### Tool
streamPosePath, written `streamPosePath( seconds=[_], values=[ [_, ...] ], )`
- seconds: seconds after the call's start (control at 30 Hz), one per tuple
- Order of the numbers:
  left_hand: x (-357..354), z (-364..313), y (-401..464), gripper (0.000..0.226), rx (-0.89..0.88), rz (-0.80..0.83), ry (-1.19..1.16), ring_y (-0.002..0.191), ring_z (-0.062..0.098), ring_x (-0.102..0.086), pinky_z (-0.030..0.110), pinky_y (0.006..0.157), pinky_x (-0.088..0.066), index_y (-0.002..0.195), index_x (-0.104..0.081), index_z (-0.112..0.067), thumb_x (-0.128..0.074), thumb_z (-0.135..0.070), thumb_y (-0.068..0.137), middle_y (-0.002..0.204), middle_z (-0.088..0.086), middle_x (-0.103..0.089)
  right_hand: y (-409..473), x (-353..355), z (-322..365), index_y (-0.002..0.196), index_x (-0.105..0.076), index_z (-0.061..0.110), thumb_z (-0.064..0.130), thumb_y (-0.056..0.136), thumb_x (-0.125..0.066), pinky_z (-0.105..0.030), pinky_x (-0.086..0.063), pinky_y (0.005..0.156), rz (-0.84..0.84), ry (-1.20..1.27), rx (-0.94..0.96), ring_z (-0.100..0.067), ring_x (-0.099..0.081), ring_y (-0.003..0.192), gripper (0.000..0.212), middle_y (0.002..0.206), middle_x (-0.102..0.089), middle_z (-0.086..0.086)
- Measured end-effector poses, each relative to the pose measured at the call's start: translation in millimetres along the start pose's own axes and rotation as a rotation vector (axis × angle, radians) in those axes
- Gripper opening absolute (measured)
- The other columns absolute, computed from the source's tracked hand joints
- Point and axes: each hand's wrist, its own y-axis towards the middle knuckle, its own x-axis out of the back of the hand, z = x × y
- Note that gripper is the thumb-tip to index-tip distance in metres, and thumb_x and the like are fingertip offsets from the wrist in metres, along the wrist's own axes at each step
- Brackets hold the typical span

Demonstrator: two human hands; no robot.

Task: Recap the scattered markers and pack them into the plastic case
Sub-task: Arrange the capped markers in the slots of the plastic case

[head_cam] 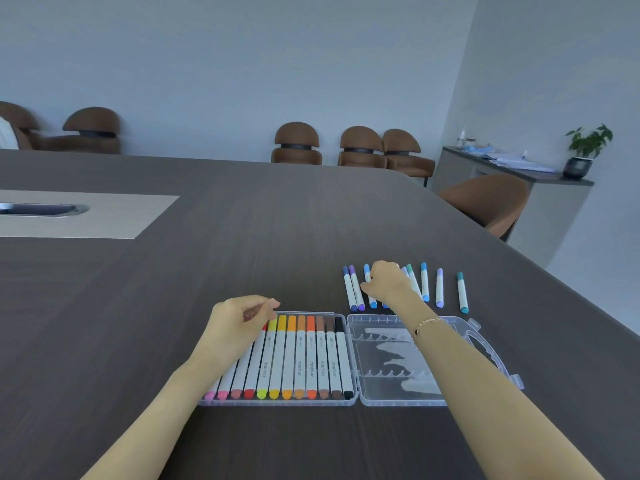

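A clear plastic case lies open on the dark table. Its left half holds a row of several capped markers in pink, red, yellow, orange, brown and black. Its right half has bare slots. Beyond the case lie several loose capped markers in blue, purple and teal. My right hand reaches over them with curled fingers around a blue marker. My left hand hovers over the left end of the packed row, fingers loosely curled, holding nothing I can see.
The dark wooden table stretches far ahead, with a light inset panel and cable slot at the left. Brown chairs line the far wall. One chair sits near the table's right edge, with a sideboard and plant behind.
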Motion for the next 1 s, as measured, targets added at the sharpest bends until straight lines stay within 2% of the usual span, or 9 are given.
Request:
streamPosePath(
  seconds=[0.13,0.2,0.3,0.43,0.5,0.57,0.67,0.83,1.0],
  values=[
    [0,-2,0,0.015,-0.001,0.006,-0.008,0.076,-0.008,-0.064,0.014,0.064,-0.052,0.084,-0.068,-0.035,-0.055,-0.032,0.092,0.082,-0.02,-0.069,0,1,4,0.105,-0.058,0.005,0.02,0.093,-0.056,-0.024,-0.047,0.075,0.014,-0.006,0.0,-0.015,-0.053,0.076,0.02,0.085,-0.055,-0.007],
    [0,-2,0,0.014,0.005,0.004,-0.014,0.074,-0.006,-0.065,0.014,0.062,-0.053,0.086,-0.068,-0.033,-0.055,-0.032,0.092,0.082,-0.018,-0.069,-1,1,5,0.099,-0.056,0.007,0.021,0.092,-0.057,-0.024,-0.048,0.076,0.006,0.003,0.004,-0.015,-0.052,0.073,0.015,0.078,-0.053,-0.005],
    [0,1,1,0.013,0.01,0.037,-0.008,0.075,-0.006,-0.066,0.019,0.062,-0.056,0.091,-0.068,-0.034,-0.055,-0.03,0.093,0.085,-0.015,-0.07,-4,6,7,0.086,-0.051,0.007,0.022,0.089,-0.059,-0.022,-0.046,0.066,-0.033,0.108,-0.014,-0.012,-0.047,0.057,0.018,0.063,-0.043,-0.001],
    [-1,4,2,0.016,0.013,0.045,0.011,0.078,-0.003,-0.067,0.023,0.069,-0.058,0.102,-0.066,-0.034,-0.054,-0.032,0.093,0.089,-0.017,-0.07,-32,28,8,0.076,-0.055,0.003,0.022,0.089,-0.058,-0.021,-0.041,0.056,0.021,0.352,0.024,-0.01,-0.044,0.051,0.023,0.059,-0.045,-0.006],
    [-4,1,2,0.021,-0.043,0.003,0.021,0.086,-0.004,-0.063,0.01,0.073,-0.05,0.111,-0.066,-0.032,-0.054,-0.029,0.094,0.097,-0.018,-0.067,-62,39,8,0.092,-0.061,0.006,0.021,0.089,-0.057,-0.022,-0.043,0.057,0.095,0.463,0.063,-0.012,-0.046,0.053,0.016,0.063,-0.05,-0.009],
    [-11,-6,2,0.026,-0.093,-0.007,0.009,0.092,-0.002,-0.06,0.002,0.074,-0.042,0.118,-0.064,-0.027,-0.057,-0.024,0.093,0.103,-0.014,-0.066,-97,42,7,0.11,-0.054,0.018,0.023,0.088,-0.059,-0.021,-0.045,0.059,0.181,0.546,0.063,-0.01,-0.049,0.057,0.023,0.066,-0.055,-0.003],
    [-24,-27,7,0.026,-0.116,0.021,-0.035,0.092,0.002,-0.063,0.003,0.076,-0.043,0.116,-0.066,-0.025,-0.06,-0.023,0.091,0.103,-0.01,-0.069,-143,35,2,0.109,-0.049,0.024,0.025,0.089,-0.061,-0.018,-0.042,0.054,0.221,0.577,0.071,-0.007,-0.05,0.057,0.024,0.067,-0.055,0.002],
    [-64,-63,15,0.028,-0.118,0.179,0.056,0.085,0.003,-0.065,0.022,0.083,-0.052,0.111,-0.07,-0.023,-0.065,-0.035,0.086,0.101,-0.006,-0.071,-168,13,1,0.092,-0.047,0.024,0.026,0.088,-0.061,-0.02,-0.046,0.06,0.131,0.553,0.093,-0.007,-0.053,0.061,0.015,0.07,-0.058,0.001],
    [-96,-65,21,0.021,-0.176,0.175,0.224,0.082,0.005,-0.059,0.02,0.073,-0.046,0.099,-0.075,-0.023,-0.069,-0.035,0.083,0.096,-0.007,-0.069,-169,5,3,0.081,-0.045,0.023,0.026,0.092,-0.057,-0.013,-0.038,0.054,-0.003,0.463,0.096,-0.006,-0.048,0.058,0.016,0.066,-0.049,0.007]
  ],
)
